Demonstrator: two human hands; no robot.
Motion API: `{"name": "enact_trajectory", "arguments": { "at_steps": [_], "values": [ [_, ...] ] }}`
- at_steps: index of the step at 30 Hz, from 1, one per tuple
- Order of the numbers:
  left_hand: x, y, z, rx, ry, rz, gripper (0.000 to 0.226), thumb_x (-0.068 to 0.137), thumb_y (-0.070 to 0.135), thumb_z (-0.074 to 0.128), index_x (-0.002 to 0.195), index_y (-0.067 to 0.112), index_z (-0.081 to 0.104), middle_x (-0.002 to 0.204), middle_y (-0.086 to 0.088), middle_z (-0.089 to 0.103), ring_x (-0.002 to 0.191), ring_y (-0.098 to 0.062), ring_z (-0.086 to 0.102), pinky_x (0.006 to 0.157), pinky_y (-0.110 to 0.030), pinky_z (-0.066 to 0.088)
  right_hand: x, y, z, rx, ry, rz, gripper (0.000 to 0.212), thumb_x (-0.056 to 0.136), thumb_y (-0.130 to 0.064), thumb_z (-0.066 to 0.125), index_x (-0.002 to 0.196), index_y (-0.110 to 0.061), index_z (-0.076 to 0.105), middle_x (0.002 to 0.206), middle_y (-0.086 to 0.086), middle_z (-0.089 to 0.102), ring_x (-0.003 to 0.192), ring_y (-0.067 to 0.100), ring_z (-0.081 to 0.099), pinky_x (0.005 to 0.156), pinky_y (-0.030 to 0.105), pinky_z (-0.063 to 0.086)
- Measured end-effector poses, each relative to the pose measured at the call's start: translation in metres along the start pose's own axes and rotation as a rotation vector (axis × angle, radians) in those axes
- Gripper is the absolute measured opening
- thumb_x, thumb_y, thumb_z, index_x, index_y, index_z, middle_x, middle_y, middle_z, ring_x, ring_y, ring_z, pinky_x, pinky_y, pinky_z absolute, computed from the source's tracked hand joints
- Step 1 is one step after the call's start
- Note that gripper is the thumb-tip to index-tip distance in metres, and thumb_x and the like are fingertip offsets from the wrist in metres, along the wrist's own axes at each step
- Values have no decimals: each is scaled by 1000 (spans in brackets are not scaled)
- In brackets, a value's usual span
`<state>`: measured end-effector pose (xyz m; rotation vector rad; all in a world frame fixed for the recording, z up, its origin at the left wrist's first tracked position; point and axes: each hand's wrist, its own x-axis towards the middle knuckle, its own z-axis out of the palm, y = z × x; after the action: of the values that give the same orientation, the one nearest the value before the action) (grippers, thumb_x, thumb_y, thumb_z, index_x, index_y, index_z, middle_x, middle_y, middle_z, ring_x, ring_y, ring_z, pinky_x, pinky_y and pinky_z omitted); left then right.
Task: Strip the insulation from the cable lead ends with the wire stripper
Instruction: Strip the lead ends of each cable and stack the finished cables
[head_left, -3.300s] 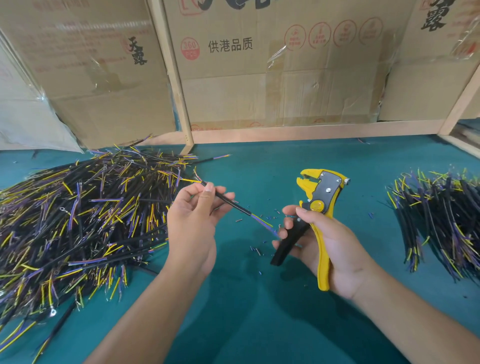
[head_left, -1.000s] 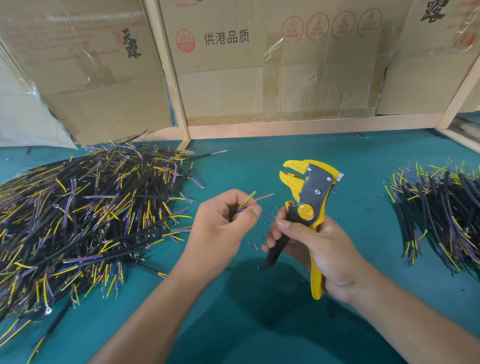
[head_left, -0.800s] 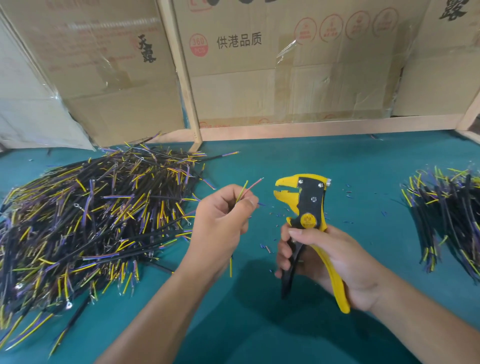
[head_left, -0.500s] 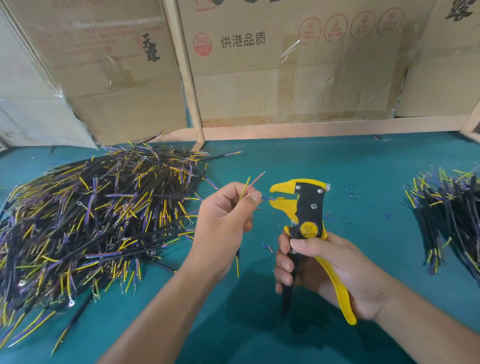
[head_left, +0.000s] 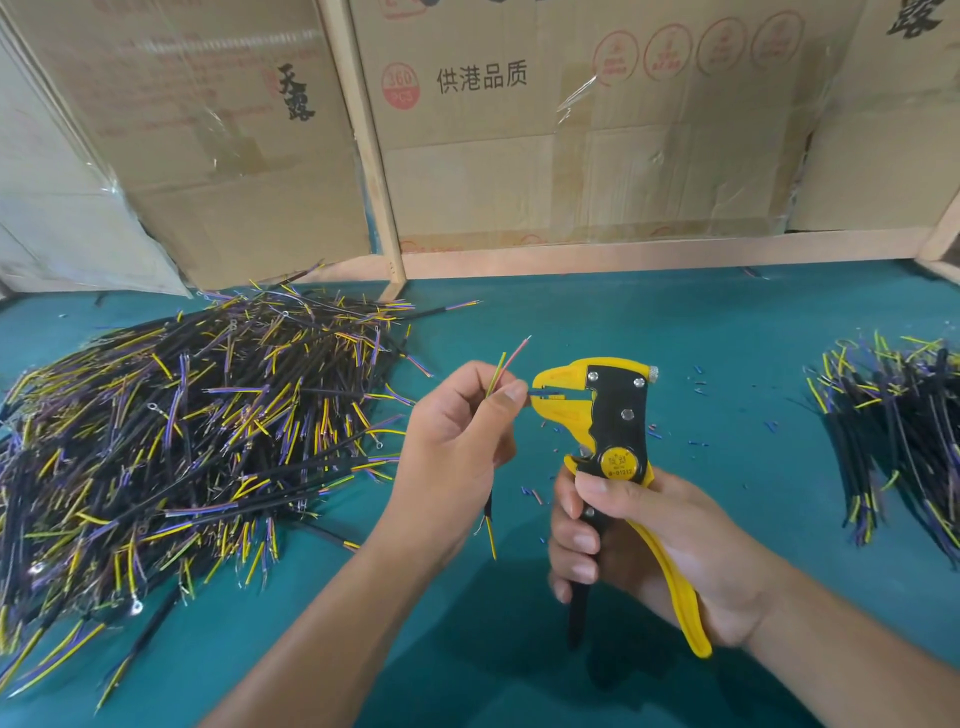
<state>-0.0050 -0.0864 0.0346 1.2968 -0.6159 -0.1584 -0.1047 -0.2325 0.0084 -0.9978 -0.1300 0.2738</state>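
Note:
My left hand (head_left: 454, 441) pinches a short black cable (head_left: 489, 512) near its upper end. A yellow-green lead and a pink lead (head_left: 511, 356) stick up above my fingers. A third lead runs sideways from my fingertips into the jaws of the wire stripper (head_left: 605, 415). The stripper is yellow and black, and my right hand (head_left: 644, 551) grips its two handles with the jaws pointing left. The cable's lower end hangs below my left hand with short yellow leads showing.
A large heap of black cables with yellow and purple leads (head_left: 171, 431) covers the left of the teal table (head_left: 701, 312). A smaller pile (head_left: 904, 431) lies at the right edge. Tiny insulation scraps dot the cloth around the stripper. Cardboard boxes and a wooden frame stand behind.
My left hand turned the cable upright and brought its lead ends to the stripper. The stripper swung round until its jaws point left, and one lead now sits between the jaws.

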Motion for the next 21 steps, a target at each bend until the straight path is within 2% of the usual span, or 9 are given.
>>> {"name": "enact_trajectory", "arguments": {
  "at_steps": [5, 9, 14, 21],
  "values": [
    [-1, 0, 1, 25, -26, -2, 16, 83, 35, 57, 68, 30, 60, 57, 14, 49, 50, -7, 31, 49, -19, 29, 0, 0, 0, 4, 6, 11, 33, 87, -34, 77, 81, -8, 58, 68, 8, 42, 58, 24, 45, 66, 42, 48],
    [-1, 1, 2, 29, -37, -7, 17, 84, 34, 57, 67, 29, 59, 56, 14, 46, 51, -8, 30, 50, -19, 28, -1, 0, 0, 20, -3, 15, 32, 90, -33, 74, 80, -8, 57, 67, 7, 40, 56, 22, 44, 64, 41, 47],
    [-2, 2, 2, -28, -34, -48, 28, 92, 18, 52, 66, 27, 59, 57, 14, 41, 51, -10, 27, 49, -20, 26, -1, 1, 0, 60, -40, 18, 32, 91, -34, 74, 83, -7, 57, 69, 8, 41, 58, 23, 44, 66, 42, 47],
    [-2, 3, 2, -92, -58, -56, 31, 93, 15, 50, 65, 27, 59, 58, 12, 39, 53, -12, 24, 50, -23, 22, -1, 1, 1, 99, -82, 27, 34, 91, -35, 73, 84, -7, 57, 70, 8, 41, 59, 23, 46, 67, 42, 47]
  ]
}}
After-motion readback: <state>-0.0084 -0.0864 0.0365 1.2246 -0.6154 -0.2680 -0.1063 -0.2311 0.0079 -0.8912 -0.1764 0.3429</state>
